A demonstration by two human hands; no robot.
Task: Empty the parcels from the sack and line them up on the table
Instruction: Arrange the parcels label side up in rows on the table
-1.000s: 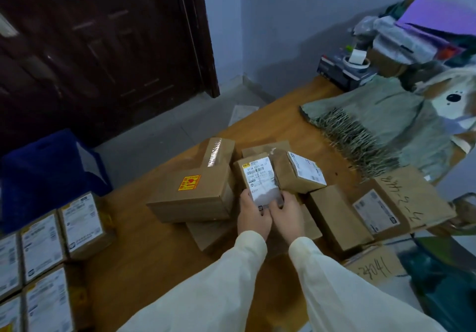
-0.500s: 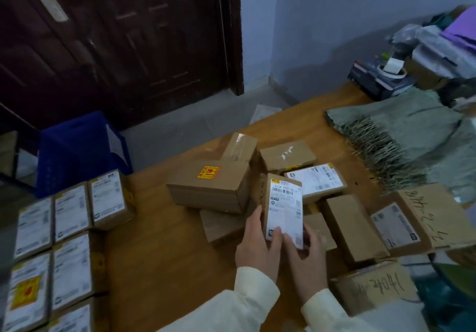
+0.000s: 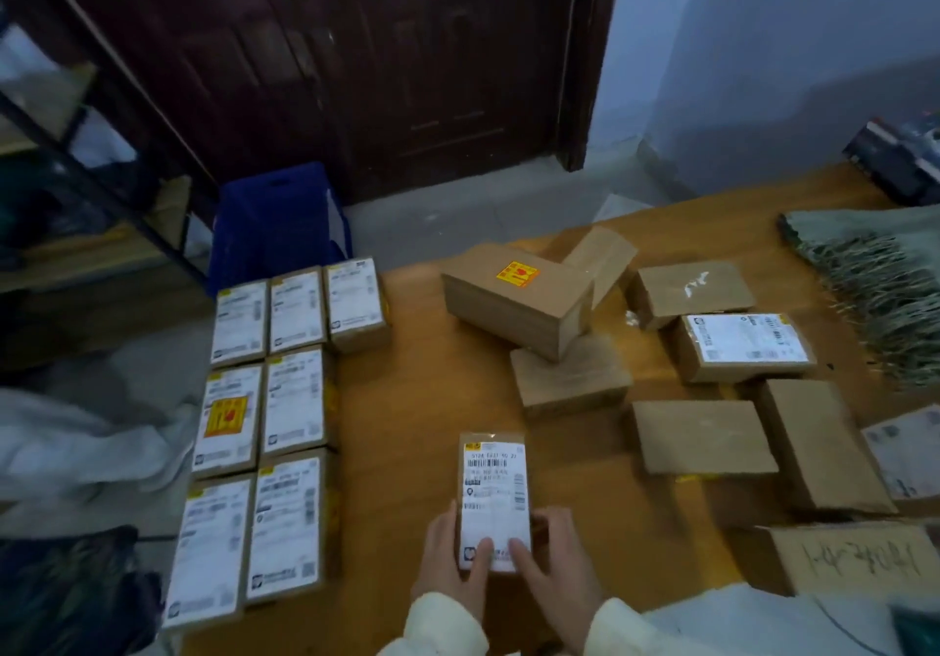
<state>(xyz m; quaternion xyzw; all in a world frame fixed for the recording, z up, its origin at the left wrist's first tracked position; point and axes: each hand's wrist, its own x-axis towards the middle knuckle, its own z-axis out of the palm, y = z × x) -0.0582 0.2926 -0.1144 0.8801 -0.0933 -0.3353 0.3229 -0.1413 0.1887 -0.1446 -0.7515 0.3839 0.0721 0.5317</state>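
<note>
- Both hands grip one small labelled parcel (image 3: 492, 500): left hand (image 3: 447, 561) on its left edge, right hand (image 3: 552, 561) on its right, thumbs pressed on the label.
- It sits over the near middle of the wooden table (image 3: 417, 426).
- Labelled parcels (image 3: 269, 416) stand in rows at the left edge.
- Unsorted brown boxes (image 3: 702, 434) lie jumbled to the right.

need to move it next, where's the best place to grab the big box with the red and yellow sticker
Grip the big box by its two long side faces, reaching from above and the near side. It lies tilted, propped on a smaller box with another leaning against its far end, so probably lift straight up rather than slide.
</note>
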